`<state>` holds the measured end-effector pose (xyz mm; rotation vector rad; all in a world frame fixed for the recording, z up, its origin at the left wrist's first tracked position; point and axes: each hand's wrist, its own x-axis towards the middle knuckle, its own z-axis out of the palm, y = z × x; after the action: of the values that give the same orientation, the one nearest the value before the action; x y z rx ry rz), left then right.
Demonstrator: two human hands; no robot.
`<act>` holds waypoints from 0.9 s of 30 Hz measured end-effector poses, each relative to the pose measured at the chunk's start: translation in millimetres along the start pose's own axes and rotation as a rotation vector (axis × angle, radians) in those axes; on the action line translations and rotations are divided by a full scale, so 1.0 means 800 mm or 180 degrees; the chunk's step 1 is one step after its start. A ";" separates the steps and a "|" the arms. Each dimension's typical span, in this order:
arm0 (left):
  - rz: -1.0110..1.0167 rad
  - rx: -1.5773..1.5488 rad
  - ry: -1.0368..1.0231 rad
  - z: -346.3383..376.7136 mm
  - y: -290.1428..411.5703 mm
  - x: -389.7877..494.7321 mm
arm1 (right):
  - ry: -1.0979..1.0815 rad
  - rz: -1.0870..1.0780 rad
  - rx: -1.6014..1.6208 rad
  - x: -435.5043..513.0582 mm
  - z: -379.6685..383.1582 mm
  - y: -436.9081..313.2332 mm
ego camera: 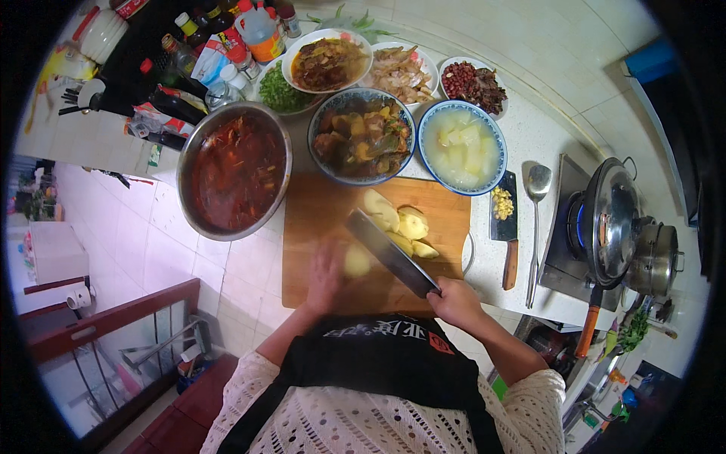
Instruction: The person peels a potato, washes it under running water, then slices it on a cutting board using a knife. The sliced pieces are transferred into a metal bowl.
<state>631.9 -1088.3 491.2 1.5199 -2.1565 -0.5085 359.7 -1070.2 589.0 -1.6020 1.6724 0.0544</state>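
A wooden cutting board (317, 227) lies before me. My right hand (456, 301) grips the handle of a cleaver (391, 252), whose broad blade slants over the board. Several slices of peeled potato (411, 222) lie just beyond the blade. My left hand (326, 275), blurred, is over the board's left part, beside a pale, blurred piece of peeled potato (357, 261); whether the fingers touch it I cannot tell. A second cleaver (511, 261) rests right of the board, with chopped yellowish bits (502, 203) on its blade.
A steel basin of red stew (238, 170), a bowl of braised food (363, 139) and a bowl of pale chunks in liquid (462, 147) stand along the board's far side. A metal spatula (536, 227) lies right, near a lidded wok (615, 221) over a blue flame. Bottles (264, 37) crowd the back left.
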 end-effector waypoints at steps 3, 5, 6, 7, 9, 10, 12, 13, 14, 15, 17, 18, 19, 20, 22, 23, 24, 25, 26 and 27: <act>0.0106 -0.0433 -0.0100 0.011 0.002 -0.010 | 0.0082 -0.0189 -0.0198 -0.004 0.002 -0.004; 0.0389 -0.0477 0.0163 0.004 0.000 -0.013 | 0.0064 -0.0339 -0.0377 -0.013 0.002 -0.007; 0.0679 -0.0345 0.0095 0.003 -0.008 -0.016 | 0.0022 -0.0404 -0.0477 -0.019 -0.001 -0.011; 0.0970 -0.0213 0.0026 0.003 -0.019 -0.020 | -0.0020 -0.0468 -0.0576 -0.025 -0.003 -0.014; 0.1253 -0.0111 -0.0029 0.005 -0.027 -0.020 | -0.0086 -0.0579 -0.0719 -0.031 -0.002 -0.017; 0.1245 -0.0141 -0.0014 0.007 -0.028 -0.018 | -0.0167 -0.0527 -0.0827 -0.032 0.001 -0.020; 0.1190 -0.0224 -0.0049 0.013 -0.031 -0.018 | -0.0175 -0.0491 -0.0887 -0.027 0.010 -0.025; 0.1150 -0.0264 -0.0112 0.017 -0.035 -0.021 | -0.0097 -0.0511 -0.0820 -0.019 0.022 -0.025; 0.1111 -0.0304 -0.0176 0.021 -0.038 -0.023 | -0.0018 -0.0531 -0.0755 -0.012 0.031 -0.029; 0.1114 -0.0325 -0.0068 0.021 -0.036 -0.022 | -0.0185 -0.0435 -0.0746 0.001 0.029 -0.048; 0.1152 -0.0356 0.0157 0.016 -0.030 -0.014 | -0.0483 -0.0247 -0.0717 0.034 0.016 -0.093; 0.1184 -0.0354 0.0187 0.015 -0.029 -0.010 | -0.0397 -0.0269 -0.0702 0.041 0.020 -0.099; 0.1215 -0.0351 0.0216 0.013 -0.028 -0.007 | -0.0312 -0.0292 -0.0686 0.049 0.025 -0.102; 0.1245 -0.0347 0.0246 0.011 -0.027 -0.005 | -0.0227 -0.0316 -0.0670 0.052 0.028 -0.103; 0.1247 -0.0264 0.0106 0.013 -0.035 -0.011 | -0.0155 -0.0459 -0.0766 0.035 0.025 -0.098; 0.1240 -0.0225 0.0031 0.016 -0.040 -0.018 | -0.0129 -0.0529 -0.0814 0.021 0.023 -0.092; 0.1260 -0.0248 -0.0006 0.023 -0.047 -0.025 | -0.0071 -0.0574 -0.0739 0.002 0.015 -0.086; 0.1274 -0.0253 -0.0039 0.030 -0.054 -0.030 | -0.0014 -0.0636 -0.0660 -0.014 0.006 -0.083; 0.1287 -0.0257 -0.0072 0.035 -0.061 -0.036 | -0.0222 -0.0469 -0.0769 -0.024 -0.002 -0.084; 0.1263 -0.0259 -0.0104 0.035 -0.061 -0.038 | -0.0426 -0.0296 -0.0870 -0.033 -0.010 -0.085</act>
<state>662.9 -1074.5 437.3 1.0084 -2.3503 -0.4771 410.6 -1065.9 641.4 -1.8331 1.5353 0.3488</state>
